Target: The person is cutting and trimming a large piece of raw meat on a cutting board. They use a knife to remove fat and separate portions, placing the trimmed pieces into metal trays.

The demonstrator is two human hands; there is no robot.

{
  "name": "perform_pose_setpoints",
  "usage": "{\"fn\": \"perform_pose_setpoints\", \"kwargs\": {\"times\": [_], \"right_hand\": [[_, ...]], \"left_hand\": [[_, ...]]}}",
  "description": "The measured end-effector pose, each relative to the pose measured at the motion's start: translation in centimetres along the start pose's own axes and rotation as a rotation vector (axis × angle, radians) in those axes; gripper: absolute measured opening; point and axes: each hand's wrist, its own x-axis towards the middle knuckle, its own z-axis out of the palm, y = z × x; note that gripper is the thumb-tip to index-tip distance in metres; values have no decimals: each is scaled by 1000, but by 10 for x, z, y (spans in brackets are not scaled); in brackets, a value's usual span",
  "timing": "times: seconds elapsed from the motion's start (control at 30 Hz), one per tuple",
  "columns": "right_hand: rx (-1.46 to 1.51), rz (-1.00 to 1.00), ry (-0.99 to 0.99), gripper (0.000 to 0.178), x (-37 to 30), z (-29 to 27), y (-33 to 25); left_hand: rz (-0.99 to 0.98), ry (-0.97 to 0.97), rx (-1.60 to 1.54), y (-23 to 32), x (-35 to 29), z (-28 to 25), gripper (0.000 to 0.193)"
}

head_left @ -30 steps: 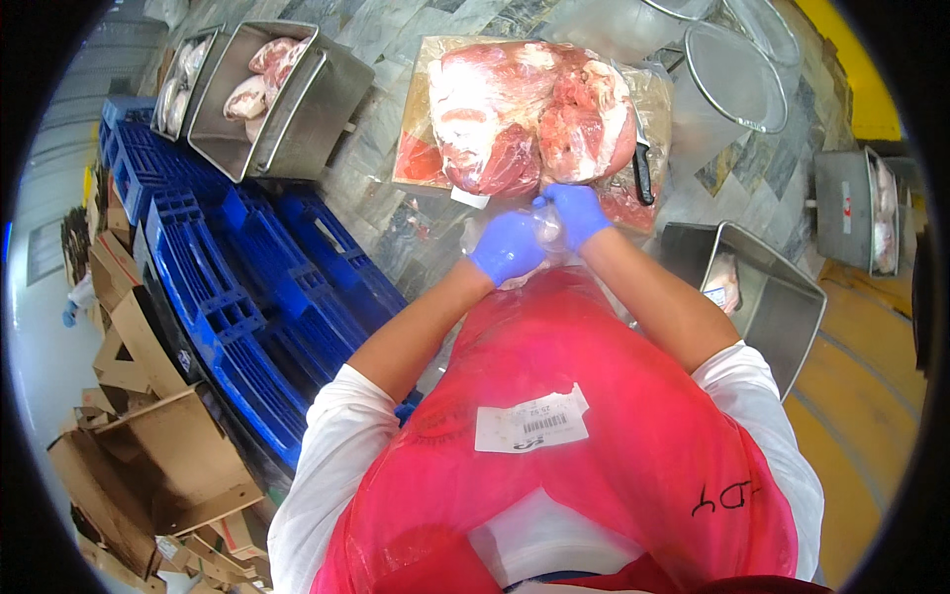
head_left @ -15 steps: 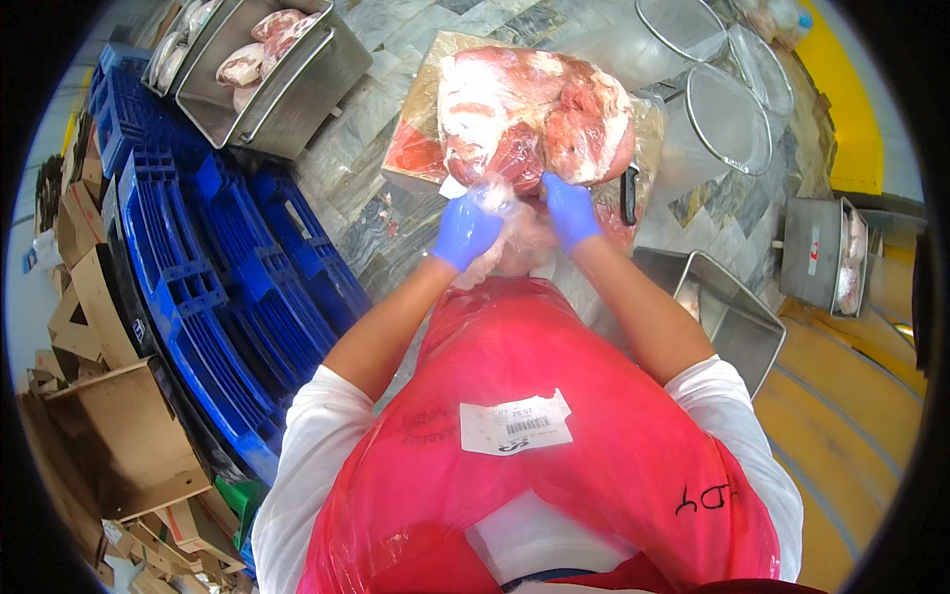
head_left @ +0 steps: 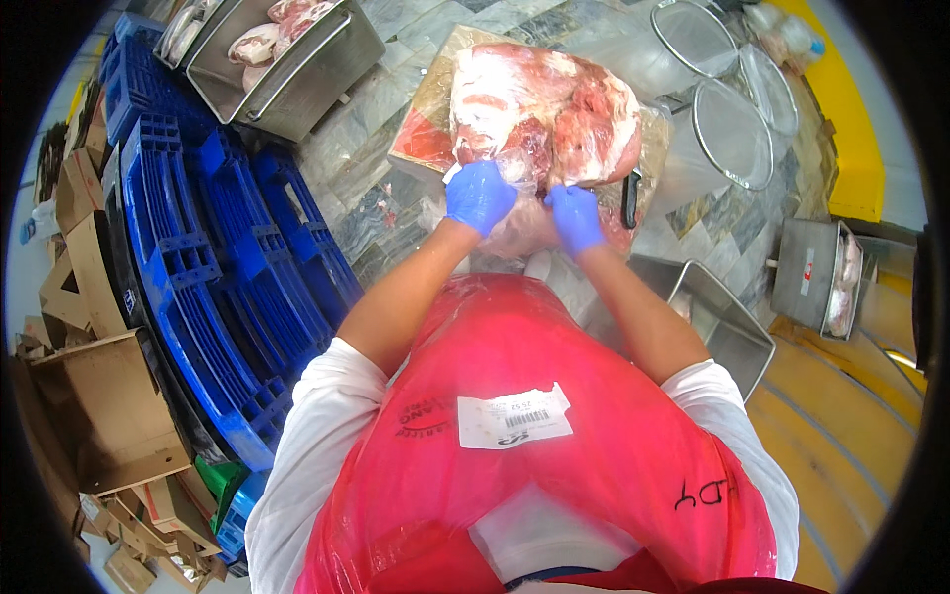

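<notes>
A large block of raw meat point(head_left: 544, 109), pale fat around dark red flesh, rests on a plastic-covered cardboard box point(head_left: 424, 124). Clear plastic wrap point(head_left: 522, 226) hangs from its near side toward my red apron. My left hand point(head_left: 481, 196), in a blue glove, is closed on the wrap at the meat's near left edge. At the near right part of the meat, my right hand point(head_left: 574, 216), also blue-gloved, is closed on the wrap's other side. Beside the right hand lies a black-handled knife point(head_left: 629, 200). Both sets of fingertips are partly hidden.
Hoops with clear bags point(head_left: 732, 134) stand at the far right. A steel tub point(head_left: 727, 322) sits near my right forearm; another steel tub point(head_left: 317, 84) at far left holds meat pieces. Blue plastic pallets point(head_left: 188, 257) and cardboard boxes point(head_left: 109, 416) line the left.
My left hand has shifted up against the meat's near edge, its fist turned over. My right hand stays by the meat, slightly lower. The whole view has shifted slightly.
</notes>
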Motion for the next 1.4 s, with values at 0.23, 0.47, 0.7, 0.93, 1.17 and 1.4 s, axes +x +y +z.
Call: {"fn": "perform_pose_setpoints", "kwargs": {"times": [0.23, 0.47, 0.7, 0.93, 1.17, 1.4], "right_hand": [[-309, -156, 53, 34, -6, -4, 35], [-817, -304, 13, 32, -4, -19, 47], [-609, -257, -101, 37, -11, -19, 22], [500, 436, -287, 34, 24, 8, 9], [-512, 64, 11, 46, 18, 24, 3], [-526, -143, 44, 45, 6, -1, -10]], "left_hand": [[-4, -15, -38, -3, -5, 9, 23], [25, -44, 12, 0, -1, 7, 24], [28, -2, -18, -15, 10, 22, 25], [163, 69, 15, -18, 20, 14, 25], [127, 94, 15, -6, 20, 2, 25], [83, 60, 20, -7, 27, 1, 26]]}}
